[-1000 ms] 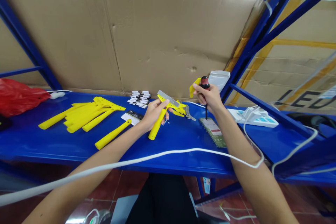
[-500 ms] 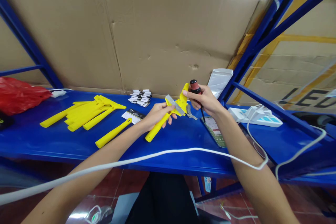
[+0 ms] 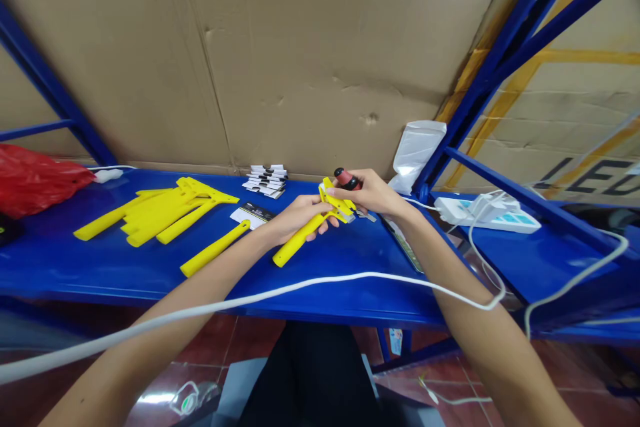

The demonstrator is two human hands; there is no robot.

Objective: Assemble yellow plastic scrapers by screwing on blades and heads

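My left hand (image 3: 299, 217) is wrapped round the upper part of a yellow scraper handle (image 3: 295, 244), whose lower end points toward me. At its head lies a yellow plastic cover piece (image 3: 338, 201), touched by the fingers of both hands. My right hand (image 3: 376, 192) is closed on a screwdriver (image 3: 348, 179) with a red and black grip; its shaft is hidden behind the hand. The metal blade on the head is mostly covered now. Small grey metal pieces (image 3: 367, 216) lie on the blue table just beyond the scraper head.
Left on the table (image 3: 320, 300) lie a pile of yellow scraper handles (image 3: 155, 213), a single yellow handle (image 3: 215, 249) and a black-and-white card (image 3: 251, 215). Folded white cards (image 3: 266, 180) stand behind. A phone (image 3: 407, 247), power strip (image 3: 510, 219) and white cable (image 3: 320, 282) are nearby.
My right hand has moved left with the screwdriver and the yellow cover piece, which now sits over the blade on the scraper head. My left hand keeps its hold.
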